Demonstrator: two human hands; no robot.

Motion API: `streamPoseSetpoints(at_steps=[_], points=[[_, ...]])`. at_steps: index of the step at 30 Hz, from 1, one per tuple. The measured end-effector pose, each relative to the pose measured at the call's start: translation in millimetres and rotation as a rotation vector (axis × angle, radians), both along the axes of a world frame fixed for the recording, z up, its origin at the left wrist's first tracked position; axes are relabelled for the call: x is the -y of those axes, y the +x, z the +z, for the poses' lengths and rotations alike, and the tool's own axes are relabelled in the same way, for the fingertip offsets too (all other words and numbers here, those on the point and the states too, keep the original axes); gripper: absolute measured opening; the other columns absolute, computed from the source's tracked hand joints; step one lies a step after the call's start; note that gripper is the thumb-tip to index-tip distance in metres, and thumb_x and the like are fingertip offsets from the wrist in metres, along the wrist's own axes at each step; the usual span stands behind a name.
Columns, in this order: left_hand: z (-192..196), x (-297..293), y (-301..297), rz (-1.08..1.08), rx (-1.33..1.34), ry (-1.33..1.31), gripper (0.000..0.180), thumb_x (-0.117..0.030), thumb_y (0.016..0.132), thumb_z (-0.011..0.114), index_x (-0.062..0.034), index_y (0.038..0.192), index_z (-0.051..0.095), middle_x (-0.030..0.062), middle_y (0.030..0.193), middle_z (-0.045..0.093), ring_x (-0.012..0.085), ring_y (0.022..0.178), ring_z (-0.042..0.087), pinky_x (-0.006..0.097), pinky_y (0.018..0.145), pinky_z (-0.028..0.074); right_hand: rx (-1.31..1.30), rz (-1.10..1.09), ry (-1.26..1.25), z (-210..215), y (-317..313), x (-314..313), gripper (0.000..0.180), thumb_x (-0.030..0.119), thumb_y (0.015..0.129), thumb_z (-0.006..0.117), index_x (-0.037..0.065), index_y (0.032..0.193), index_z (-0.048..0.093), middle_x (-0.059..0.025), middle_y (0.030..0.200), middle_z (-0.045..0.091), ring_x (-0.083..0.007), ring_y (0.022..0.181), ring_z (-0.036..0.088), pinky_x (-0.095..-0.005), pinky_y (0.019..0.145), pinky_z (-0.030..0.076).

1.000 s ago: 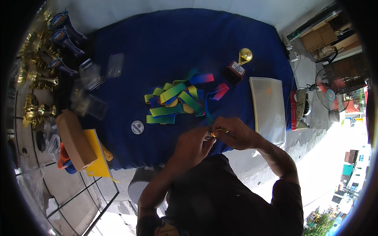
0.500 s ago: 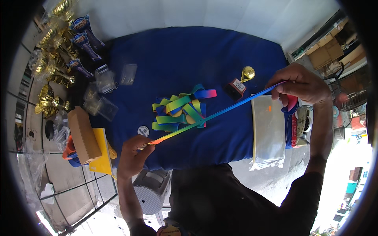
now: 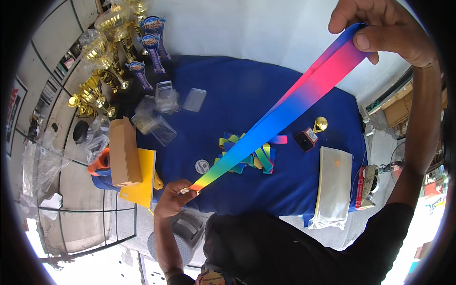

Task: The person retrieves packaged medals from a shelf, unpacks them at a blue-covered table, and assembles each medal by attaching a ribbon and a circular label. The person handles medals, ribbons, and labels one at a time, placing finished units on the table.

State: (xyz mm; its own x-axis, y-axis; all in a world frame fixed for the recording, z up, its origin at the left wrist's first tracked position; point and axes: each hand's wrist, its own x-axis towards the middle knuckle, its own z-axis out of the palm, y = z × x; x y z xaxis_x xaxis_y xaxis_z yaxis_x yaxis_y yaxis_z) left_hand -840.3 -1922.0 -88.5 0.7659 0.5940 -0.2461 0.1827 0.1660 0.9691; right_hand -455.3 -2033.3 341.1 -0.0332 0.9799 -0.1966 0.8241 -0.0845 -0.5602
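Note:
A rainbow medal ribbon [image 3: 280,118] is stretched taut on a slant across the table, fading from pink through blue and green to yellow and orange. High at the right, my right hand [image 3: 389,35] pinches its pink and blue looped end. Low at the left, my left hand [image 3: 175,198] grips its orange end, where a bit of gold metal shows; the rest there is hidden by the fingers. Beneath the ribbon lies a heap of similar folded ribbons [image 3: 263,159] with gold medals partly showing. A round white disc [image 3: 202,166] rests near my left hand.
A blue cloth [image 3: 228,90] covers the table. Gold trophies [image 3: 97,97] crowd the left, near clear plastic boxes [image 3: 164,128] and a cardboard box [image 3: 124,152]. A small gold trophy [image 3: 313,130] and a stack of clear plastic sleeves [image 3: 332,190] are at the right.
My right hand has risen up and away to the right, lifting the looped end so the ribbon slopes steeply and shows its broad face. My left hand still grips the other end.

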Motion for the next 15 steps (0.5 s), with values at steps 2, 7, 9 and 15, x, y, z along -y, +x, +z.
streamPoseSetpoints(at_steps=[2, 7, 9, 15], points=[[11.3, -3.3, 7.7, -0.167, 0.181, 0.095, 0.030, -0.006, 0.086, 0.082, -0.0011, 0.115, 0.074, 0.0056, 0.099, 0.075, 0.0148, 0.098, 0.070, 0.028, 0.090, 0.051, -0.078, 0.109, -0.021, 9.0, -14.5, -25.4, 0.029, 0.005, 0.094, 0.074, -0.007, 0.119, 0.065, -0.0129, 0.085, 0.072, -0.0119, 0.061, 0.066, -0.0235, 0.053, 0.051], [64.0, -6.8, 72.0, -0.305, 0.462, -0.113, 0.041, -0.012, 0.080, 0.089, -0.0002, 0.113, 0.069, 0.0095, 0.091, 0.074, 0.0227, 0.096, 0.074, 0.035, 0.088, 0.057, -0.159, 0.376, 0.125, 5.8, -47.4, -66.5, 0.029, 0.019, 0.092, 0.076, -0.004, 0.106, 0.064, -0.0085, 0.079, 0.064, -0.0094, 0.052, 0.059, -0.0208, 0.045, 0.046], [99.8, -18.4, 96.4, -0.244, 0.581, -0.079, 0.041, -0.015, 0.079, 0.090, -0.0010, 0.109, 0.067, 0.0101, 0.084, 0.073, 0.0254, 0.087, 0.076, 0.038, 0.084, 0.059, -0.151, 0.420, 0.227, 2.0, -53.8, -71.1, 0.026, 0.020, 0.087, 0.078, 0.001, 0.093, 0.061, -0.0062, 0.073, 0.061, -0.0072, 0.041, 0.051, -0.0204, 0.034, 0.038], [209.6, -33.3, 132.4, -0.211, 0.860, 0.062, 0.036, -0.015, 0.085, 0.086, -0.0030, 0.106, 0.060, 0.0048, 0.073, 0.066, 0.0180, 0.065, 0.069, 0.034, 0.066, 0.059, -0.309, 0.237, 0.231, 7.7, -48.1, -65.0, 0.028, 0.022, 0.083, 0.084, 0.002, 0.096, 0.069, -0.0073, 0.078, 0.069, -0.0109, 0.054, 0.061, -0.0253, 0.049, 0.051]])
